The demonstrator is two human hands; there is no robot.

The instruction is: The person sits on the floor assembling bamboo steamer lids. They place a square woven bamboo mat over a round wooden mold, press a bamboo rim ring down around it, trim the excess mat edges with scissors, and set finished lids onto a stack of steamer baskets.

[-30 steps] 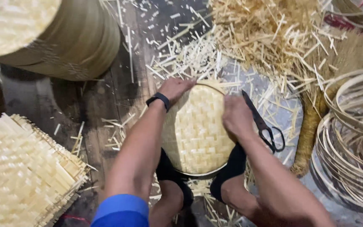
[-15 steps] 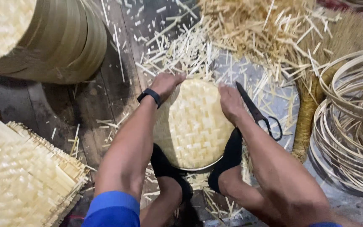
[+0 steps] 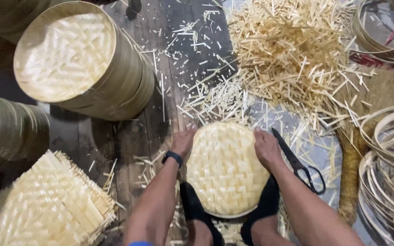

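Mat: round pale woven bamboo disc point(image 3: 226, 168), flat on the dark plank floor point(image 3: 128, 136), propped between two black-socked feet point(image 3: 192, 207).
Left hand point(image 3: 184, 142): pressed on the disc's upper left rim, fingers curled over the edge; black watch point(image 3: 172, 157) on the wrist; grip narrow, closed on the rim.
Right hand point(image 3: 266, 148): pressed on the upper right rim, fingers hooked over the edge; grip likewise narrow, holding the rim.
Handling, as a judgement: light, thin, springy weave; likely to flex in the middle and fray at trimmed ends; best taken at opposite rim points, not the centre.
Scissors: black-handled shears point(image 3: 299, 164) just beside the right hand, on the floor.
Surroundings: heap of pale bamboo offcuts point(image 3: 292, 50) beyond; stacked round bamboo steamer with woven top point(image 3: 74, 59) to the upper left; untrimmed square woven sheet point(image 3: 46, 205) at lower left; loose bamboo hoops point(image 3: 388, 168) at right.
Hidden: fingertips under the rim; disc's near edge behind the feet; hoops and sheet cut off by the frame; any band beneath the disc impossible to make out.
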